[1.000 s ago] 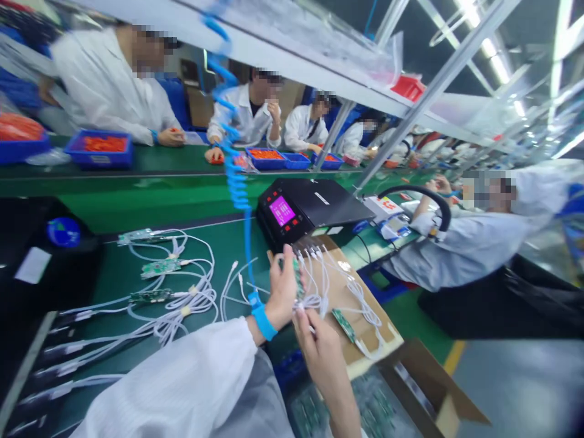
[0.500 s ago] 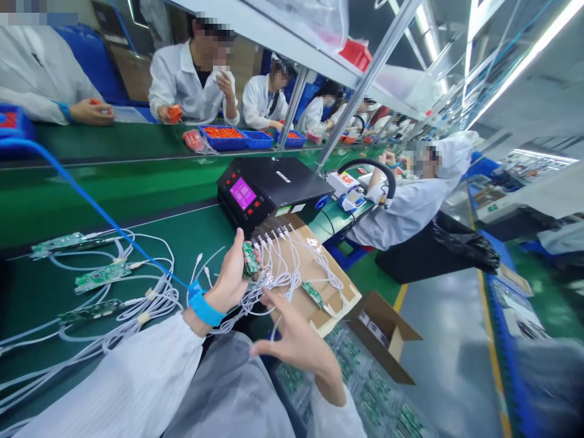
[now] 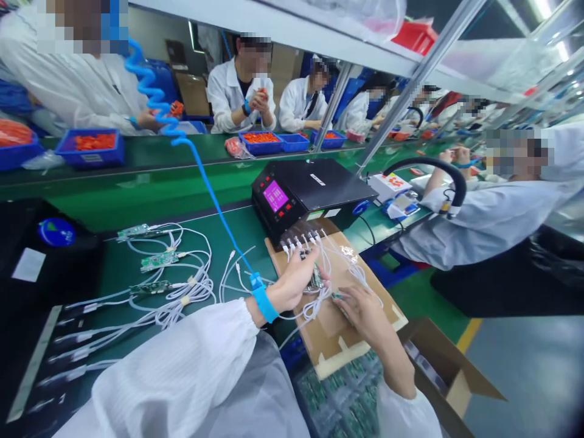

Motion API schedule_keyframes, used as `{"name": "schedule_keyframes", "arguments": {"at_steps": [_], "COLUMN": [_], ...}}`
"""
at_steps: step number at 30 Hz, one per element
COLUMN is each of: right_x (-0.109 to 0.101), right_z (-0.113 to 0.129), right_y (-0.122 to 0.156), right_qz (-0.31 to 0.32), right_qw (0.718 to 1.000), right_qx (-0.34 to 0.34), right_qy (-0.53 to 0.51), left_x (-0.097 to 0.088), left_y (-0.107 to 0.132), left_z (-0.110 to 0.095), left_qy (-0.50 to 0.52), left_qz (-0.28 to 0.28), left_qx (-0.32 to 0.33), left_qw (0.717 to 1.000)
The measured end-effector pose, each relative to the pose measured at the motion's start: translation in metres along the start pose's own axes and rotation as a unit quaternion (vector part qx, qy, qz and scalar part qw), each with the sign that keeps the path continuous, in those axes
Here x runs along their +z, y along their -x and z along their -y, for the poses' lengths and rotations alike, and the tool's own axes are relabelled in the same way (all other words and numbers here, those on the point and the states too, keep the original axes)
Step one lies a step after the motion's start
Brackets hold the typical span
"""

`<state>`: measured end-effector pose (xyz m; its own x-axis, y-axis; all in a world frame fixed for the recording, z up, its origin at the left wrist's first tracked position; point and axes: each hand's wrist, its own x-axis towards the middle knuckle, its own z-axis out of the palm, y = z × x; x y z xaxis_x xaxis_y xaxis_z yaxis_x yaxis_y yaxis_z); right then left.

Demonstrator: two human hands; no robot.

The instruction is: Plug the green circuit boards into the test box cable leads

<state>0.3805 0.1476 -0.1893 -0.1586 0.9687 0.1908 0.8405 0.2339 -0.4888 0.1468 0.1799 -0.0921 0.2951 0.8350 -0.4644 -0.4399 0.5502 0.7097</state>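
Observation:
My left hand [image 3: 295,283], with a blue wrist strap [image 3: 264,304], is closed around green circuit boards [image 3: 316,277] over the cardboard sheet [image 3: 328,340]; how many boards it holds is hard to make out. My right hand [image 3: 367,313] has its fingers closed on another circuit board [image 3: 337,296] lying on the cardboard, which they mostly cover. White cables [image 3: 314,307] run in loops between and beneath the hands. Their plugs sit along the front of a black tester box [image 3: 314,188] with a lit purple screen.
More circuit boards [image 3: 159,260] with white cables lie on the green bench at left, beside another black box [image 3: 45,255]. A blue coiled cord [image 3: 205,176] leads to my wrist. Bagged boards [image 3: 337,395] lie below the cardboard; an open carton [image 3: 449,359] stands right. Co-workers sit across the line.
My view has swung left. My right hand has gone from spread fingers to gripping the board on the cardboard. My left hand, still holding boards, has turned over towards the cables.

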Motion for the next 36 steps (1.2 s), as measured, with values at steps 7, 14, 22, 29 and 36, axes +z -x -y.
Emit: {"name": "schedule_keyframes", "arguments": {"at_steps": [7, 14, 22, 29, 36], "right_x": [-0.033, -0.059, -0.045, -0.032, -0.024], "right_z": [0.001, 0.002, 0.017, 0.021, 0.01], "right_y": [-0.004, -0.023, -0.029, -0.032, -0.032], "right_qz": [0.081, 0.016, 0.009, 0.02, -0.003], "right_qw": [0.993, 0.96, 0.921, 0.879, 0.869], "right_qx": [0.013, 0.084, 0.1, 0.114, 0.129], "right_qy": [-0.081, -0.266, -0.376, -0.463, -0.478], "left_x": [0.017, 0.034, 0.041, 0.038, 0.042], "left_y": [-0.018, -0.044, -0.056, -0.045, -0.031], "left_z": [0.016, 0.047, 0.068, 0.06, 0.049], "left_qy": [-0.114, -0.228, -0.265, -0.314, -0.399], "left_qz": [-0.003, 0.015, 0.04, 0.029, 0.002], "left_qx": [-0.007, 0.043, 0.096, 0.162, 0.217], "left_qw": [0.993, 0.973, 0.959, 0.935, 0.891]}}
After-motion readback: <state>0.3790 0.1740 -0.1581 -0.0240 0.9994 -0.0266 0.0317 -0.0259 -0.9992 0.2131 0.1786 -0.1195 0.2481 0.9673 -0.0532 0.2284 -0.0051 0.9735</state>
